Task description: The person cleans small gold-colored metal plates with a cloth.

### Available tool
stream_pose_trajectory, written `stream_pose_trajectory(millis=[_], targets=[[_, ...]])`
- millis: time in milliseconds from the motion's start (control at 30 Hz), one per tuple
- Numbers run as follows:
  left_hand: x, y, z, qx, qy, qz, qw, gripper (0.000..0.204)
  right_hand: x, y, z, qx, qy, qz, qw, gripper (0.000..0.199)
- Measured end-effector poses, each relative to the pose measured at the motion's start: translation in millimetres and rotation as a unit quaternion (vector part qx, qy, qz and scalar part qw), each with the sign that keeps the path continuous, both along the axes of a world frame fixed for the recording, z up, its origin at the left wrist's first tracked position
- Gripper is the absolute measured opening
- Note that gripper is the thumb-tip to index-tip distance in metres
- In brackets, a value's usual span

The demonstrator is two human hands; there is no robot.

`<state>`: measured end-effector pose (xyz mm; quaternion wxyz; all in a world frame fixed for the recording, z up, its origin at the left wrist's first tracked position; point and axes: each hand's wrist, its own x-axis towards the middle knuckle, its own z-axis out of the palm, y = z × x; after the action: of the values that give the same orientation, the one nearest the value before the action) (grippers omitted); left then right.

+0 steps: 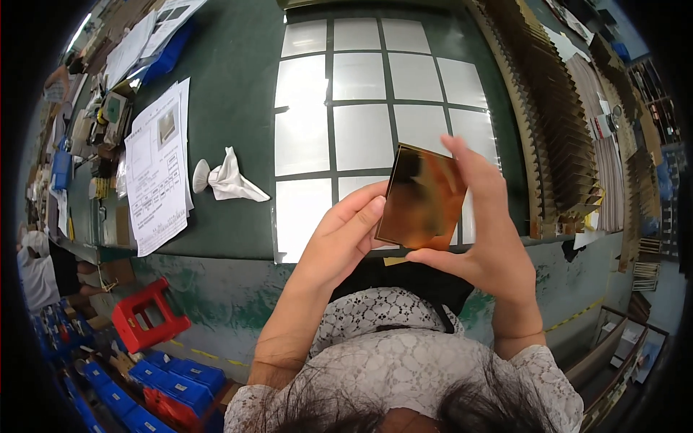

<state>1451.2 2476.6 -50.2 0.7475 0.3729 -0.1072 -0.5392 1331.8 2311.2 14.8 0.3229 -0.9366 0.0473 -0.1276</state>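
Note:
A square, mirror-like bronze plate [422, 202] with thin dark-gold edges is held tilted above the near edge of the table. My left hand [343, 234] pinches its left side, the thumb on the face and the other fingers behind. Curved around the right side is my right hand [491, 224], thumb and fingers spread wide. Its thumb lies by the plate's lower edge and its fingertips are near the upper right corner; whether they touch cannot be made out. Beneath and beyond the plate, pale square sheets [361, 137] lie in rows on the dark green table [231, 108].
Printed papers [155, 173] lie at the left, beside a white cloth [234, 180] and a small round pale knob-like object [201, 175]. Zigzag-edged brown racks [541, 108] line the right side. A red stool [151, 314] and blue bins [180, 382] stand on the floor at lower left.

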Motion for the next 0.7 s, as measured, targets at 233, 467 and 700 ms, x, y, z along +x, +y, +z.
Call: stream_pose_trajectory(millis=[233,467,700], targets=[[5.1,-3.4,-0.6,-0.025,0.031,0.018,0.999,0.041,-10.0,-9.3,-23.1,0.148,-0.101,-0.044,0.983,0.100],[8.5,-5.2,-8.2,-0.021,0.040,0.038,0.998,0.042,-9.9,-13.7,-34.5,0.372,-0.134,-0.098,0.913,0.054],[18.9,-8.0,11.9,-0.009,-0.003,-0.071,0.997,0.039,-9.8,-35.5,-39.8,0.618,-0.009,-0.115,0.778,0.048]])
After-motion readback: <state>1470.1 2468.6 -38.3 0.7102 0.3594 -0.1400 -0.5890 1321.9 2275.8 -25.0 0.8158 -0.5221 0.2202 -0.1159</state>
